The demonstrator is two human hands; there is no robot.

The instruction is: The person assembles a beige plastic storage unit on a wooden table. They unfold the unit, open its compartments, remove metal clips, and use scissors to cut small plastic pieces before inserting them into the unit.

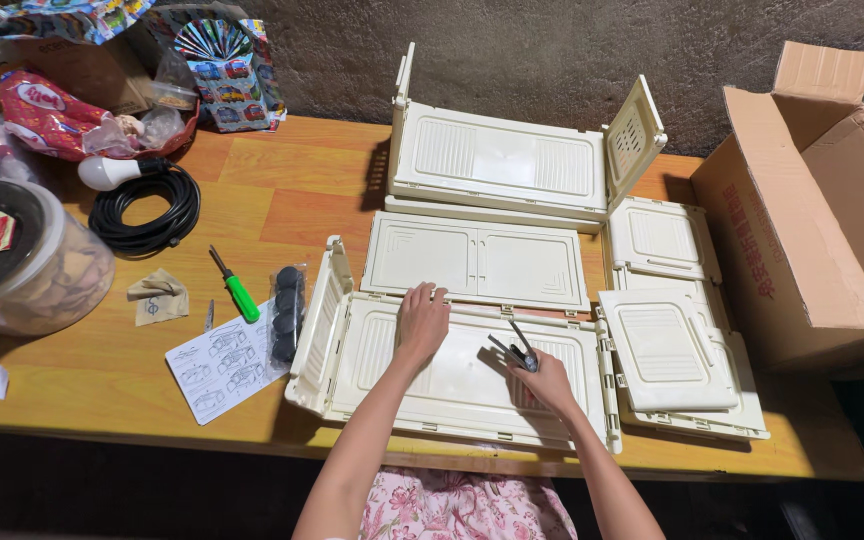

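While the left hand (422,318) is laid flat, fingers spread and holding nothing, on the upper edge of a cream plastic panel (452,375) at the front edge of the bench (252,190), a pair of pliers (518,350) is clamped in the grip of the right hand (547,380) over the same panel. Further cream panels (497,165) are laid out behind and to the right. A green screwdriver (236,288), an instruction sheet (224,362) and a bag of black wheels (287,312) are placed left of the panel. A cardboard box (812,230) is set at the right end.
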